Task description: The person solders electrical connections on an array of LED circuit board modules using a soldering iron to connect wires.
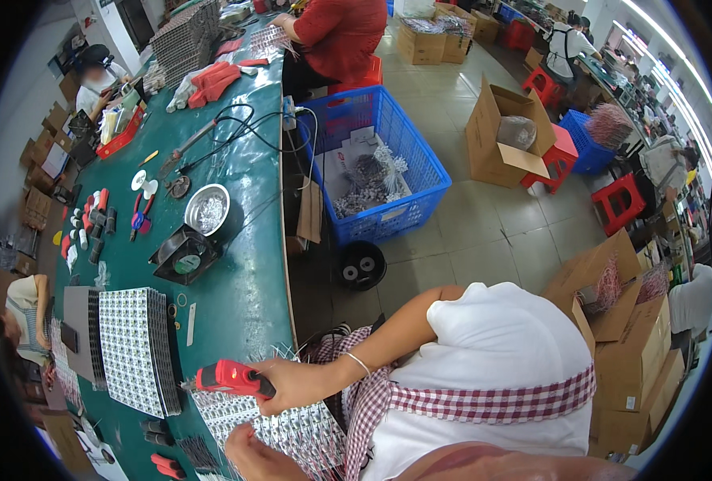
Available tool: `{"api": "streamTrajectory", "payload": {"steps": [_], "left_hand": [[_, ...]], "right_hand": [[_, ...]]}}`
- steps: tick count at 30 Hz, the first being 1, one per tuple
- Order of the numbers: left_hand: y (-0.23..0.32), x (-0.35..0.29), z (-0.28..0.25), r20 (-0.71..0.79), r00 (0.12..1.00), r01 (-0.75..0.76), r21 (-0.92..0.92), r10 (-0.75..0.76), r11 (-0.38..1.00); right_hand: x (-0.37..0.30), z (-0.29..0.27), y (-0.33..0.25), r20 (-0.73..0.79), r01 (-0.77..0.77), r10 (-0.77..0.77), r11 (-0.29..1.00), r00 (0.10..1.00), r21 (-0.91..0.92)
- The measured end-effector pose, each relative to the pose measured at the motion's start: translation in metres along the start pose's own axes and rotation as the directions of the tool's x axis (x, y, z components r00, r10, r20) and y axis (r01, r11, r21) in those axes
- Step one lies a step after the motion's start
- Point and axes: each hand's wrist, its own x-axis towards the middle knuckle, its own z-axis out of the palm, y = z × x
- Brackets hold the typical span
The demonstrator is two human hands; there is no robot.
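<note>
My right hand (pixel 292 385) is closed around the handle of a red pistol-shaped hand tool (pixel 231 377) with a dark grip. Its narrow front end points left over a panel of small circuit boards (pixel 308 429), which has thin wires standing up along its edges. At the near side of that panel is my left hand (pixel 256 458), its fingers curled together low over the boards; whatever they may pinch is too small to make out. Further left stands a thick stack of white circuit-board panels (pixel 135 345), with a steel ruler (pixel 191 324) lying beside it.
On the green table (pixel 248 280) are a metal bowl of small parts (pixel 208 210), a black holder (pixel 186 255), pliers (pixel 139 216) and a soldering iron (pixel 187 148). A blue crate (pixel 404 208) stands by the table edge. Cartons (pixel 620 353) are behind me. Other people sit nearby.
</note>
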Motion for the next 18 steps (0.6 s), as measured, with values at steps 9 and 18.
{"api": "streamTrajectory", "payload": {"steps": [9, 18], "left_hand": [[-0.005, -0.027, 0.014, -0.003, 0.999, -0.048, 0.028, 0.048, 0.998], [-0.005, -0.062, 0.020, -0.008, 0.963, 0.256, -0.302, -0.271, 0.918]], "right_hand": [[-0.006, 0.019, 0.007, 0.052, 0.098, -0.093, 0.988, 0.994, -0.118], [-0.016, 0.034, -0.008, 0.081, -0.081, 0.081, 0.997, 0.993, 0.000]]}}
